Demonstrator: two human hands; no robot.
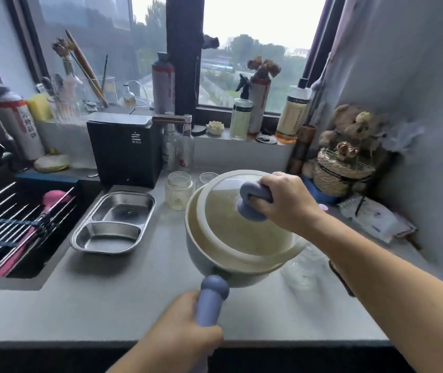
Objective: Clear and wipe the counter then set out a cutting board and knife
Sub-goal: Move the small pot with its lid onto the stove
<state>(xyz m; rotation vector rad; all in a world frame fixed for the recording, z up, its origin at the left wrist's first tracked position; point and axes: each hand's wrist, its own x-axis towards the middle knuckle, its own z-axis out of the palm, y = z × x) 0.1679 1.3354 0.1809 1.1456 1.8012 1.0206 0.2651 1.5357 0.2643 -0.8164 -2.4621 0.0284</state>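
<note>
The left hand (pixel 185 327) is wrapped tight round the blue handle (pixel 211 300) of a cream pot (pixel 215 254), which hangs tilted just above the grey desk (pixel 107 305) near its middle. The right hand (pixel 287 200) reaches over the pot from the right, fingers curled round the blue knob (pixel 250 203) of the glass lid (pixel 242 224), which sits askew on the pot's rim. Left of the pot lies a 2-compartment steel tray (pixel 113 224), with 2 glass jars (pixel 178 189) just behind the pot.
</note>
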